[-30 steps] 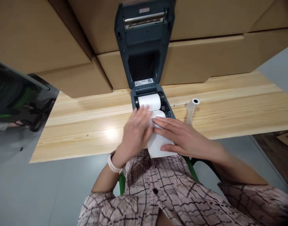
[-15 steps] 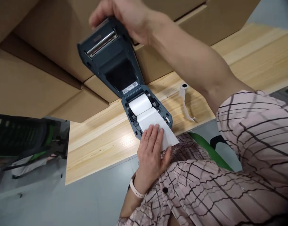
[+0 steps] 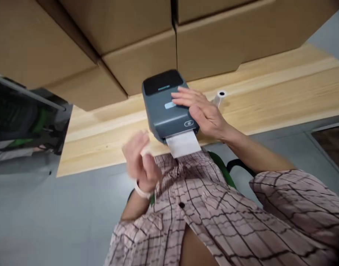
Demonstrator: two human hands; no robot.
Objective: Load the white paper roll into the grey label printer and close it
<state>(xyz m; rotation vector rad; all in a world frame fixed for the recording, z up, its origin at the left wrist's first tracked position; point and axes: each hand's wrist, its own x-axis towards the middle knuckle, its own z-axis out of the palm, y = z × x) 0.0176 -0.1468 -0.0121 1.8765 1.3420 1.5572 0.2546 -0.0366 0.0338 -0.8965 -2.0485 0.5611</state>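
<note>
Dark blue-grey printer (image 3: 165, 118) stands on the wooden table (image 3: 274, 94), near its front edge, lid down, with cardboard boxes (image 3: 210, 44) behind. A white paper strip (image 3: 183, 145) sticks out of the front slot toward the seated person, its free end reaching the lap side of the table edge. Right hand (image 3: 205, 111) rests on the right side of the lid, palm down, fingers stretched toward the pale blue patch (image 3: 169, 105) on top, gripping nothing; the thumb lies above the oval mark (image 3: 189, 123) near the front corner. Left hand (image 3: 140, 159) is apart from the printer, left of the strip, released, thumb away from loosely bent fingers; motion blur hides finer detail. A light wristband (image 3: 143, 191) sits on that wrist. Small white roll (image 3: 217, 99) stands on the table just beyond the right hand, partly covered by it.
</note>
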